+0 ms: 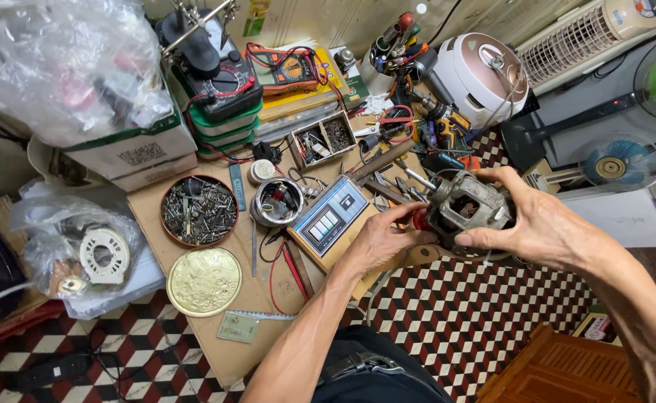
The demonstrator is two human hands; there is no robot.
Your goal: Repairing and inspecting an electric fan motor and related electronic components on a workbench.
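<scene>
Nearby, hands (462,227) grip motor (468,205); screw tin (199,210), gold lid (204,281) left.

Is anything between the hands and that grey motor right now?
No. Both hands are already on the grey motor: the right hand wraps its far side, and the left hand touches its near end at the red part. Nothing visible sits between hands and motor; the tools lie behind it.

Single head-worn view, looking steeply down from above and close over the cardboard-covered bench (231,351) and checkered floor (455,313); both forearms enter from the lower edge, with a white fan heater (574,37) at the upper right
</scene>
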